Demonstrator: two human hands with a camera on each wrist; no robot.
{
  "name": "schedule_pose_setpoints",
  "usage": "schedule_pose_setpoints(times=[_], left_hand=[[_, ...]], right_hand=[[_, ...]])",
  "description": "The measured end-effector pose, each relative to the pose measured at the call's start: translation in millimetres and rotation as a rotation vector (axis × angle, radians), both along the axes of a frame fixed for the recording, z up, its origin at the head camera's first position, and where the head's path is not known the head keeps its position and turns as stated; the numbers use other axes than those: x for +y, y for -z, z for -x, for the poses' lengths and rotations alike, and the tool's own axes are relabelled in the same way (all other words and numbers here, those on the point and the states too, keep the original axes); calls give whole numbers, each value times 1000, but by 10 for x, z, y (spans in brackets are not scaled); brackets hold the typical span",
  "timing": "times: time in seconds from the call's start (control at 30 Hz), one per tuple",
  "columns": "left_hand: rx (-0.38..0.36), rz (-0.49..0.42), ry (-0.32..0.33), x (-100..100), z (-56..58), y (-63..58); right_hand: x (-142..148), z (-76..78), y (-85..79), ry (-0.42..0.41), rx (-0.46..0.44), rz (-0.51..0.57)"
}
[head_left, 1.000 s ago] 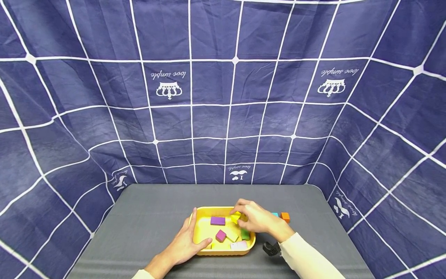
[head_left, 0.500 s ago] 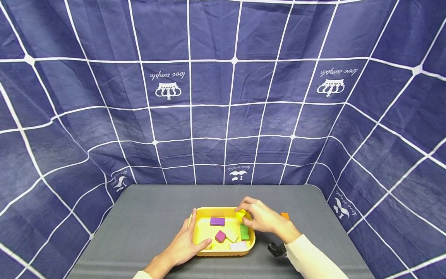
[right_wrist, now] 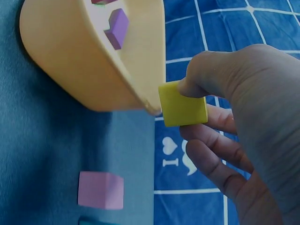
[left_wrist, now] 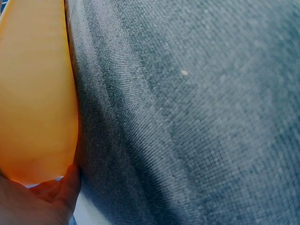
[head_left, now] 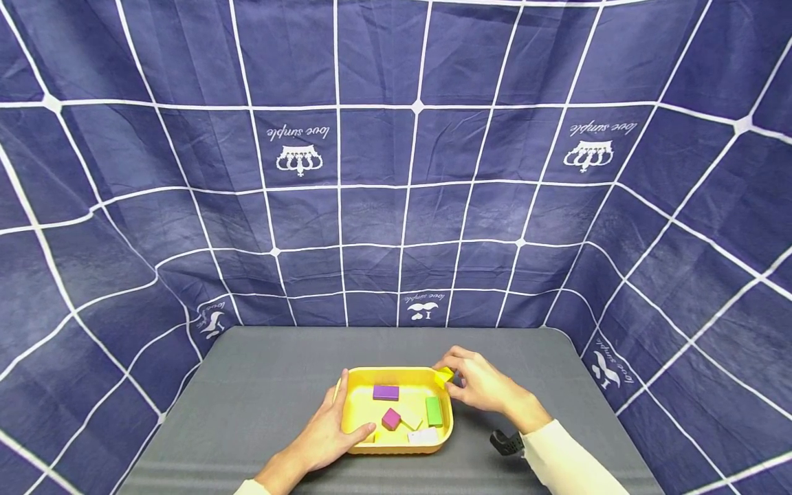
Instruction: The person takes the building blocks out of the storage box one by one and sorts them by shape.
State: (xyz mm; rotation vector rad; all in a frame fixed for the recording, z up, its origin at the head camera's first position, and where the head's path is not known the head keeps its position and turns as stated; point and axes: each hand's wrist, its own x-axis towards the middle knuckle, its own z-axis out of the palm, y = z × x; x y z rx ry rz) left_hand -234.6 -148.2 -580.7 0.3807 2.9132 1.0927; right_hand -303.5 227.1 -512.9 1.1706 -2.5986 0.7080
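Observation:
A yellow block [head_left: 443,377] is pinched between the thumb and fingers of my right hand [head_left: 479,381], at the far right corner of the yellow tray [head_left: 396,449]. In the right wrist view the block shows a square face just past the tray's rim. My left hand [head_left: 328,423] rests at the tray's near left corner, its straight thumb over the front edge and a finger along the left wall. Inside the tray lie a purple block [head_left: 386,392], a magenta block [head_left: 391,419], a pale yellow block [head_left: 411,418], a green block [head_left: 434,411] and a whitish-pink block [head_left: 423,436].
On the grey table [head_left: 266,371], a pink block [right_wrist: 101,190] stands right of the tray, with the edge of a teal thing [right_wrist: 96,221] below it in the right wrist view. A blue gridded cloth [head_left: 377,213] surrounds the table. Another yellow piece is partly hidden by my left thumb.
My right hand has carried the yellow block rightward from over the tray to its far right corner, uncovering the green block and covering the blocks at right. My left hand stays put.

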Motion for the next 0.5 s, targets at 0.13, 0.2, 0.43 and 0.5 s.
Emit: schedule_pose_setpoints(times=[0.13, 0.2, 0.43, 0.5], left_hand=[[-5, 0, 3, -4, 0, -7], [-8, 0, 3, -6, 1, -9], [-22, 11, -4, 0, 4, -4], [-22, 12, -6, 2, 2, -7]], right_hand=[[74, -7, -5, 16, -19, 25], [111, -11, -3, 29, -18, 26], [267, -5, 9, 65, -2, 31], [313, -10, 8, 83, -12, 33]])
